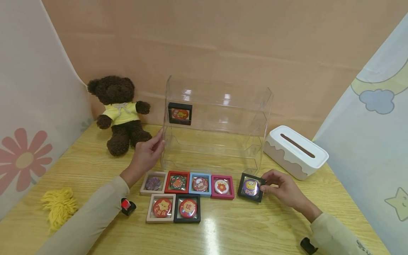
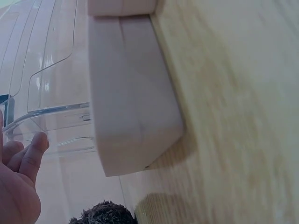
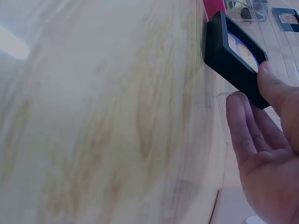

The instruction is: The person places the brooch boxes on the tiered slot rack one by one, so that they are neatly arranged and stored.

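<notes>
My right hand (image 1: pixel 283 186): pinches the right edge of the black frame (image 1: pixel 251 187) with the purple badge.
Black frame: tilted, apart from the pink frame (image 1: pixel 222 187), in front of the clear rack (image 1: pixel 216 118).
My left hand (image 1: pixel 146 154): at the rack's left side; I can't tell if it pinches.
Frame step: pick-up, I think.
Frame's next move: seems to need a tight pinch, a slow lift.

2 long sleeves are worn: left sleeve (image 1: pixel 90 214) and right sleeve (image 1: pixel 334 232), both beige, loose-cut, creased; ended at the wrist. A dark marking (image 1: pixel 362 247) is borne by the right one, too small to be read. 1 small black unit is seen beside each cuff: left unit (image 1: pixel 129 209), marked with a red patch (image 1: pixel 125 204), and right unit (image 1: pixel 308 245), blocky. Left hand (image 1: pixel 147 154) and right hand (image 1: pixel 282 186) are uncovered.
</notes>
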Available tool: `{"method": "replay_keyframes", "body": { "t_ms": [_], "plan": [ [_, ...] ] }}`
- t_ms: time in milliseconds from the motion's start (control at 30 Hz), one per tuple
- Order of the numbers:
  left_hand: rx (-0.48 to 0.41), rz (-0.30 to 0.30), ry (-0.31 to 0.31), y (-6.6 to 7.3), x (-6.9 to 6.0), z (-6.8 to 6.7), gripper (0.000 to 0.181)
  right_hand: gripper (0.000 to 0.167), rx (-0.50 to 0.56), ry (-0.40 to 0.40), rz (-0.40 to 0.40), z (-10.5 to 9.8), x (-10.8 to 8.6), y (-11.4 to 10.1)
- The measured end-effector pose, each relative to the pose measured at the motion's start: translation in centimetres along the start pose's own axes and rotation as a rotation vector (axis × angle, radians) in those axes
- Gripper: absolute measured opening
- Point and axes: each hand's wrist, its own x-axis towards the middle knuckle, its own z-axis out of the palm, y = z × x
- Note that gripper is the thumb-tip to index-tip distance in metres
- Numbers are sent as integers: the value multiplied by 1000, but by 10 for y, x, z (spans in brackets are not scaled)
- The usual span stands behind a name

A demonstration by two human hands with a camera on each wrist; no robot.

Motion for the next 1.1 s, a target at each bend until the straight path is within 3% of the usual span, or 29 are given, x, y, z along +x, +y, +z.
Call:
{"method": "replay_keyframes", "body": {
  "t_ms": [233, 533, 800, 1100],
  "plan": [
    [4, -5, -3, 0, 1, -1, 41, 12, 96, 46, -17, 0, 1, -4],
    [11, -5, -4, 1, 0, 0, 42, 10, 93, 104, -42, -4, 5, -13],
    [3, -19, -13, 5, 0, 1, 40, 10, 248, 139, -64, -9, 10, -24],
    [28, -4, -1, 3, 0, 0, 41, 13, 259, 226, -43, -12, 28, -46]
  ]
}}
